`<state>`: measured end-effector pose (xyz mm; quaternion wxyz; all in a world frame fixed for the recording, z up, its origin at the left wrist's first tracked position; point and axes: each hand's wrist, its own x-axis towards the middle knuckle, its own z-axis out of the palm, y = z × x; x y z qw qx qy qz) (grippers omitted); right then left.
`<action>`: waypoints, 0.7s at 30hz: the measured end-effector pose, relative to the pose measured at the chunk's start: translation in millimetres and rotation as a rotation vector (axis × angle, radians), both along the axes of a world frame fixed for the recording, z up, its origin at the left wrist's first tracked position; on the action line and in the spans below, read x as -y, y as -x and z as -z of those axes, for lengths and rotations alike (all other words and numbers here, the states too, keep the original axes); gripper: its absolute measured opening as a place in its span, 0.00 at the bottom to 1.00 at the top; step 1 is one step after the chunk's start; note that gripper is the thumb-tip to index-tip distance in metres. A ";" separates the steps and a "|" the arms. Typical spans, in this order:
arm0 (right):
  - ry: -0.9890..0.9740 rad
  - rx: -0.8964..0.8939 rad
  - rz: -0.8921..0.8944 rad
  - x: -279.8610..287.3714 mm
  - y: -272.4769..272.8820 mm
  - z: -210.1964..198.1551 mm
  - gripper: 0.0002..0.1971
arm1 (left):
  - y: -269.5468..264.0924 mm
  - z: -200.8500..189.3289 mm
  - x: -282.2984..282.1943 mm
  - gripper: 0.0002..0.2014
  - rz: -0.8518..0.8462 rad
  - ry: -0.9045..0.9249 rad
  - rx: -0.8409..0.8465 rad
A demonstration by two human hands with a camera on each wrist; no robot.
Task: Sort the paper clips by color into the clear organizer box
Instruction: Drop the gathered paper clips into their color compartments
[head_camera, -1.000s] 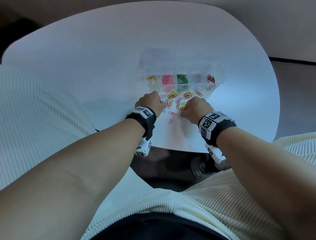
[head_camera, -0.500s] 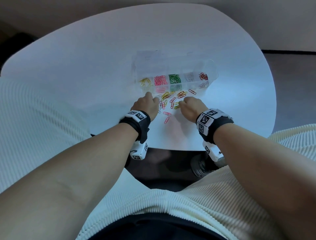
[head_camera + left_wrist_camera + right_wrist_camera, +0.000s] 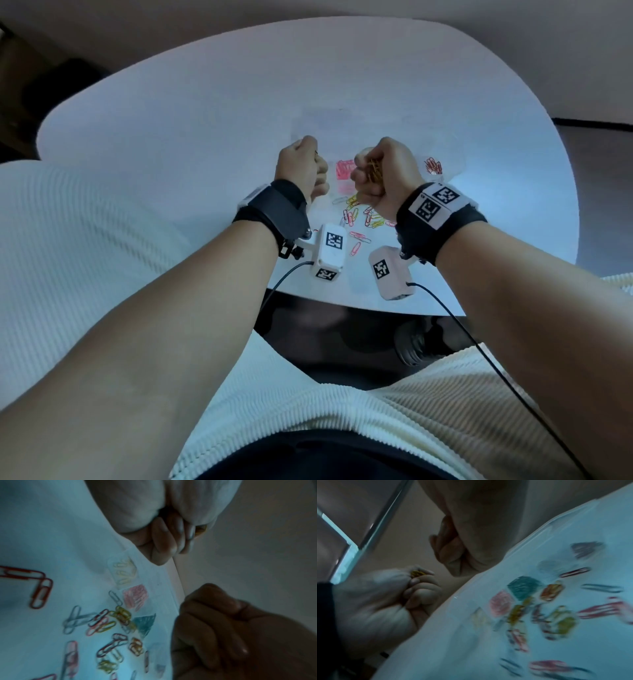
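The clear organizer box (image 3: 452, 150) lies on the white table (image 3: 205, 102), with sorted pink clips (image 3: 344, 168) and red clips (image 3: 433, 166) showing between and beside my hands. Both hands are raised as fists above the box. My right hand (image 3: 370, 171) grips a bunch of yellow paper clips (image 3: 374, 168). My left hand (image 3: 310, 161) is curled too. The left wrist view shows a yellow clip (image 3: 200, 530) at its fingers (image 3: 173, 536). Loose mixed clips (image 3: 359, 212) lie in front of the box. Much of the box is hidden by my hands.
Wrist cameras (image 3: 330, 250) (image 3: 390, 272) with black cables hang below my wrists over the table's front edge (image 3: 342, 301). My lap in white ribbed cloth (image 3: 376, 411) is below. A dark shoe (image 3: 418, 342) shows under the table.
Both hands have lifted off the loose pile and risen over the box, closed into fists. Yellow clips now show in the right hand's grip.
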<state>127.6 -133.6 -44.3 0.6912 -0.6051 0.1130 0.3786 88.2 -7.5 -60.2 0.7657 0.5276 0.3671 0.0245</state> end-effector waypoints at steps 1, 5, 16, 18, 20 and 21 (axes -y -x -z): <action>0.008 -0.017 0.019 -7.4 -2.7 -0.7 0.12 | -0.5 -3.2 -3.8 0.12 -0.025 0.027 0.001; 0.129 -0.032 0.062 -37.3 -15.2 -3.4 0.07 | -2.1 -6.7 -17.6 0.07 -0.075 0.037 0.029; 0.168 -0.196 0.033 -65.2 -41.2 5.9 0.37 | -26.0 -3.2 -29.7 0.04 -0.094 -0.018 -0.147; 0.156 -0.191 0.048 -62.4 -40.1 3.3 0.34 | -29.1 -4.7 -28.9 0.06 -0.077 -0.003 -0.152; 0.140 -0.137 0.058 -56.1 -38.1 1.0 0.30 | -31.3 -1.4 -27.5 0.07 -0.062 -0.004 -0.153; 0.142 -0.099 0.065 -51.4 -37.1 0.6 0.28 | -31.4 0.6 -26.6 0.08 -0.056 -0.009 -0.141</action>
